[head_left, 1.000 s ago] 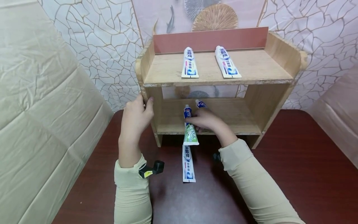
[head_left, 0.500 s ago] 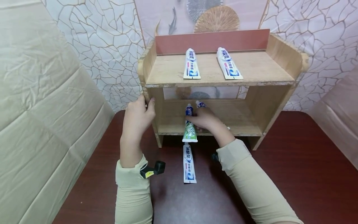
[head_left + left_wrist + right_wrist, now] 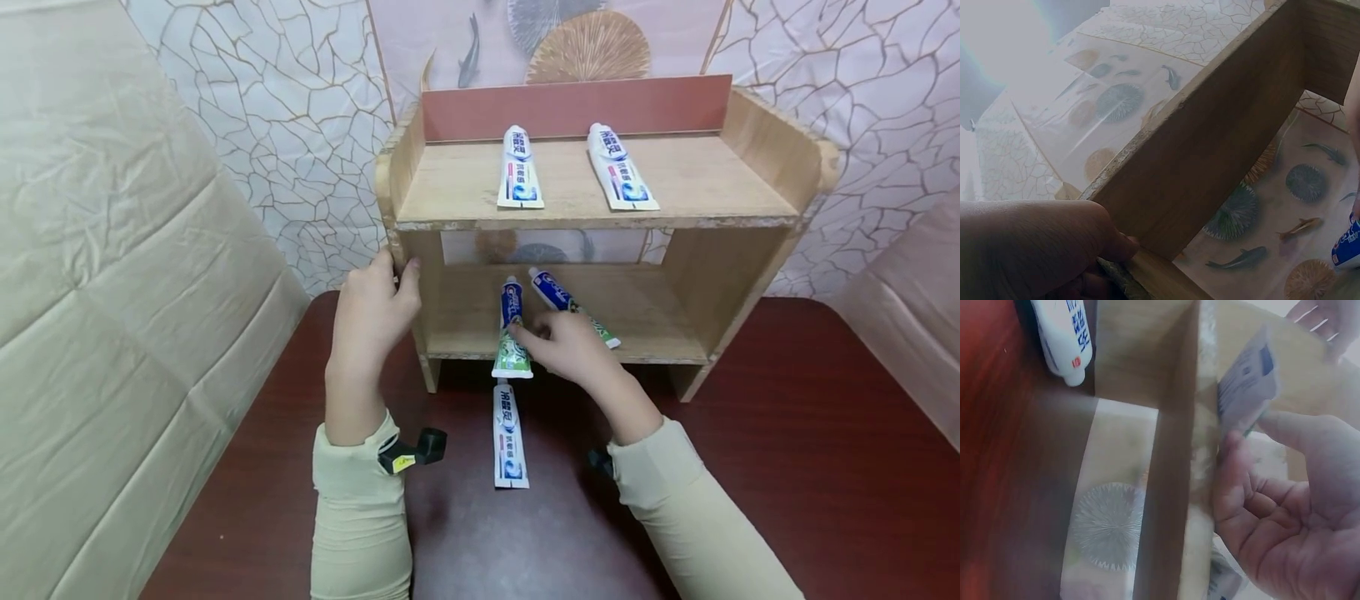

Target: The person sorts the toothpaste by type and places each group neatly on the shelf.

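Note:
My left hand (image 3: 375, 308) grips the front edge of the left side panel of a wooden shelf (image 3: 480, 223), its thumb also seen on the wood in the left wrist view. On the lower board lies a blue-and-green toothpaste tube (image 3: 513, 354), cap to the back, its flat tail jutting over the front edge. My right hand (image 3: 573, 346) pinches this tube along its right side; in the right wrist view thumb and fingers are at the tail. Just behind the hand lies a second blue-and-green toothpaste tube (image 3: 553, 292), slanted and partly covered by the fingers.
Two white toothpaste tubes (image 3: 520, 171) lie apart on the upper board, before a reddish back strip (image 3: 573, 108). Another white toothpaste tube (image 3: 511, 442) lies on the dark red table (image 3: 247, 467) below the shelf's front. A patterned cloth (image 3: 300, 108) hangs behind.
My right hand has shifted back toward me and right, uncovering more of the slanted tube. The pinched tube's tail sits slightly farther in. The left hand keeps its hold; the view has shifted slightly.

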Available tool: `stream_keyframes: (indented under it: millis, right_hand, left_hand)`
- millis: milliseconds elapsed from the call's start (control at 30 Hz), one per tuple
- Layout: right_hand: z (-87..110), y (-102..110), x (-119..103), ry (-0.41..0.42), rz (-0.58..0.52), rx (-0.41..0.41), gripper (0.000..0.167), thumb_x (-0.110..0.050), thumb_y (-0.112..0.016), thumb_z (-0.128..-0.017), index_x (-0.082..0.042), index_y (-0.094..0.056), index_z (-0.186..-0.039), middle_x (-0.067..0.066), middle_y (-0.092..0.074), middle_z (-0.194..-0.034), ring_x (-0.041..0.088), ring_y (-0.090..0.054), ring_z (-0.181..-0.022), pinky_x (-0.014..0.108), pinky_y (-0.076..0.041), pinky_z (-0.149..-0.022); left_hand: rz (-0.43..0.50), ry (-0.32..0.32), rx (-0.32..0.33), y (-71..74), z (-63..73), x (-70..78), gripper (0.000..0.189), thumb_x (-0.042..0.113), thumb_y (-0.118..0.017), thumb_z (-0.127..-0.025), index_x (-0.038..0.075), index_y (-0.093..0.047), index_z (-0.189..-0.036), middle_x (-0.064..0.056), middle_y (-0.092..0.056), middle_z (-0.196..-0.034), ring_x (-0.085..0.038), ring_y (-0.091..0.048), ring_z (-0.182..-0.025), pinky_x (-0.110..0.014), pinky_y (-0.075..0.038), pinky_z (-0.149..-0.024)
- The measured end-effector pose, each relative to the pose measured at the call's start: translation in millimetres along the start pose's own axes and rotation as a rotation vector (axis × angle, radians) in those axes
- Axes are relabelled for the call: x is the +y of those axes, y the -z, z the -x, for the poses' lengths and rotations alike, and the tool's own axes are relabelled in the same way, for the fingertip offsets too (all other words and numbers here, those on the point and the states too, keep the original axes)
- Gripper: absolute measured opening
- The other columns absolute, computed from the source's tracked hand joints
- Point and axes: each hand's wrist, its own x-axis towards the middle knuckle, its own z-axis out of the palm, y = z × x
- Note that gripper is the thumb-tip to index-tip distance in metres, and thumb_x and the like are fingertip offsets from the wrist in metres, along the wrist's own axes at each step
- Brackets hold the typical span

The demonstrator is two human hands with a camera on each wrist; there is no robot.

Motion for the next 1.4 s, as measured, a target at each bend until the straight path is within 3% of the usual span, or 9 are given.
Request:
stream_keyframes:
  millis: [267, 533, 767, 933, 1100, 1233, 1400]
  right_hand:
    - [19.7, 8, 1, 0.072, -0.044, -0.098, 0.038, -0.043, -0.059, -0.101, -0.01, -0.071, -0.087, -0.001, -0.064, -0.066, 0.015, -0.058, -0.056, 0.034, -0.05, -0.055]
    - [25.9, 16, 5, 0.06, -0.045, -0.235, 0.036, -0.042, -0.059, -0.101, -0.013, -0.069, -0.082, 0.005, -0.067, -0.07, 0.016, -0.06, -0.058, 0.034, -0.051, -0.056]
    - [26.9, 11, 5, 0.031, -0.094, -0.431, 0.043, -0.043, -0.055, -0.103, -0.006, -0.069, -0.084, 0.006, -0.067, -0.073, 0.024, -0.065, -0.064, 0.041, -0.056, -0.061]
    - [28.6, 8, 7, 0.039, -0.1, -0.486, 0.041, -0.044, -0.057, -0.101, -0.011, -0.069, -0.081, 0.007, -0.068, -0.074, 0.021, -0.064, -0.063, 0.038, -0.054, -0.06]
    - [31.1, -3, 8, 0.108, -0.061, -0.561, 0.037, -0.041, -0.061, -0.1, -0.01, -0.07, -0.081, 0.003, -0.068, -0.072, 0.014, -0.06, -0.06, 0.033, -0.051, -0.058]
    - [32.1, -20, 8, 0.165, 0.032, -0.617, 0.032, -0.038, -0.065, -0.097, -0.012, -0.069, -0.081, -0.006, -0.063, -0.068, 0.006, -0.053, -0.058, 0.026, -0.044, -0.055]
    - [31.4, -41, 9, 0.143, 0.078, -0.62, 0.025, -0.034, -0.074, -0.09, -0.011, -0.065, -0.088, -0.009, -0.053, -0.063, 0.006, -0.045, -0.055, 0.024, -0.036, -0.052]
  left_hand:
    - [-0.008, -0.003, 0.01, 1.2, -0.7, 0.5, 0.031, 0.033, -0.05, -0.104, 0.007, -0.054, -0.087, -0.01, -0.054, -0.066, -0.031, -0.054, -0.065, -0.044, -0.043, -0.057]
    - [-0.003, -0.011, 0.013, 0.1, -2.0, -0.2, 0.032, 0.032, -0.05, -0.104, 0.007, -0.052, -0.083, -0.008, -0.048, -0.063, -0.03, -0.051, -0.06, -0.042, -0.04, -0.052]
    - [-0.007, -0.012, 0.015, 1.6, -2.7, 0.3, 0.033, 0.033, -0.05, -0.104, 0.006, -0.054, -0.085, -0.01, -0.051, -0.064, -0.031, -0.052, -0.064, -0.044, -0.042, -0.055]
    - [-0.004, -0.012, 0.009, 0.2, -2.0, 0.6, 0.033, 0.033, -0.049, -0.104, 0.006, -0.055, -0.087, -0.011, -0.053, -0.066, -0.031, -0.053, -0.065, -0.044, -0.043, -0.057]
    - [-0.005, -0.01, 0.012, 0.0, -1.6, 0.4, 0.033, 0.033, -0.05, -0.104, 0.006, -0.055, -0.087, -0.01, -0.052, -0.066, -0.031, -0.053, -0.065, -0.044, -0.042, -0.055]
    - [-0.011, -0.006, 0.008, -0.3, -1.4, -0.2, 0.033, 0.033, -0.049, -0.104, 0.006, -0.054, -0.086, -0.009, -0.05, -0.065, -0.031, -0.052, -0.065, -0.043, -0.041, -0.055]
    - [-0.012, -0.005, 0.008, 0.0, -1.8, 0.5, 0.033, 0.034, -0.05, -0.104, 0.007, -0.054, -0.086, -0.01, -0.05, -0.065, -0.032, -0.052, -0.066, -0.043, -0.041, -0.055]
